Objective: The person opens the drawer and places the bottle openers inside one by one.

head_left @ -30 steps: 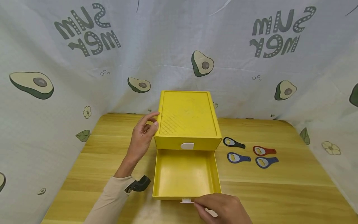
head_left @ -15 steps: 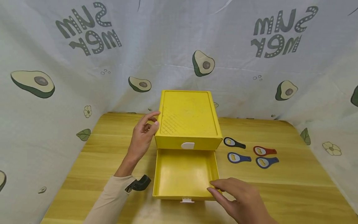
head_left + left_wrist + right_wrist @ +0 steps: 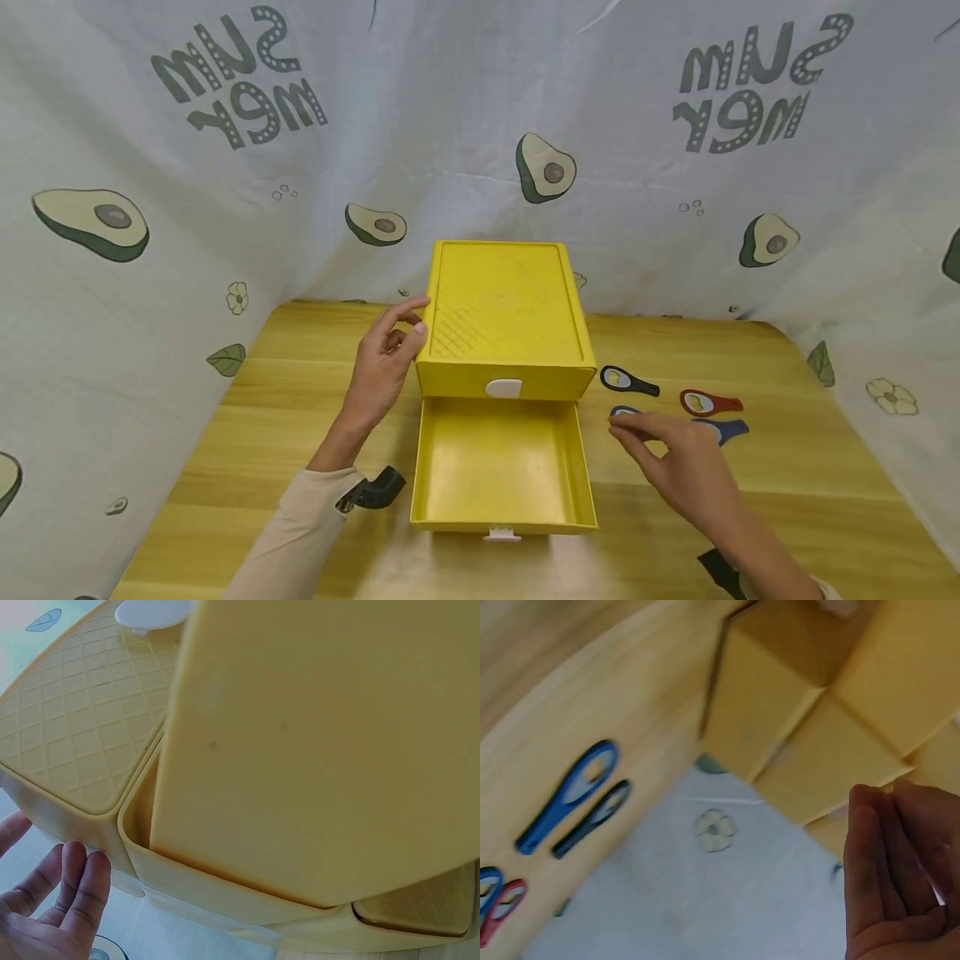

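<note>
Touching box [image 3: 510,304]: left hand [image 3: 381,362] — fingers loosely bent, gripping nothing
Near blue opener [image 3: 561,796]: right hand [image 3: 688,468] — fingertips nearly together, holding nothing
Drawer [image 3: 498,462]: jutting forward

Pale glare touches the table [image 3: 570,562]; the right wrist view is blurred.

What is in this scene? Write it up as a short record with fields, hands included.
Main item: boxy yellow plastic cabinet
Opened part: rectangular yellow drawer with white front pull, pulled out toward the person
Right of cabinet: black opener, red opener, left blue opener, right blue opener, all flat and paddle-shaped
Left hand: fingertips at the cabinet's left edge
Right hand: fingertips close together, no opener held; partly hides both blue openers in the head view
Surface: wood-grain table
Backdrop: pale cloth printed with avocados
</note>
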Tool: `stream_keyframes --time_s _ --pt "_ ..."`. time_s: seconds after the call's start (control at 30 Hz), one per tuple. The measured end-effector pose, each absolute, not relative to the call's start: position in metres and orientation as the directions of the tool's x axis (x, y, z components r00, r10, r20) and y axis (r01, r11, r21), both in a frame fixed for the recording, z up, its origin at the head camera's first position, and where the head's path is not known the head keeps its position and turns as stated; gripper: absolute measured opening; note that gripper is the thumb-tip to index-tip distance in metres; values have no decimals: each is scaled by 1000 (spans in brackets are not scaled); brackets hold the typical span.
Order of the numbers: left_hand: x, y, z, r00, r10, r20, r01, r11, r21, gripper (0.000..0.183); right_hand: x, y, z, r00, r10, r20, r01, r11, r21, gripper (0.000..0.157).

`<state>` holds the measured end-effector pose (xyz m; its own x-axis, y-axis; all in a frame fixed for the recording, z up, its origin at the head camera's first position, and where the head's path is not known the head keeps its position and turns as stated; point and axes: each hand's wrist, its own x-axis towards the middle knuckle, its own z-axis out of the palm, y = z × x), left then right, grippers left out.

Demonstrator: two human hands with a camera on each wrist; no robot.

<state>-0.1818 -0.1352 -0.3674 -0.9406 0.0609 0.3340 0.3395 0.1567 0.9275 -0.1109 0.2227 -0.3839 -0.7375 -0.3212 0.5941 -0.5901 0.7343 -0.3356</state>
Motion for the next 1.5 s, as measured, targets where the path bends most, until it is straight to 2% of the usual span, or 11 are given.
stream_keyframes --time_s 0.27,0.53,0.77,1.03,1.5 --pt "-181 -135 -369 -943 59 328 334 154 930 35 -145 263 -414 -826 -397 400 -546 741 -392 22" --pt "-182 -135 -369 -939 52 340 344 149 927 35 -172 295 -437 -843 -474 252 -537 753 -381 22" --pt "-184 -134 -370 -936 67 345 351 135 927 35 -183 311 -445 -886 -451 107 -456 807 -375 21" --pt "-184 -134 -368 -934 57 351 356 150 922 35 -186 316 -447 -908 -416 59 -412 854 -317 18" --pt "-184 -136 -369 -937 64 344 350 161 923 35 -185 316 -451 -896 -431 103 -442 853 -276 16"
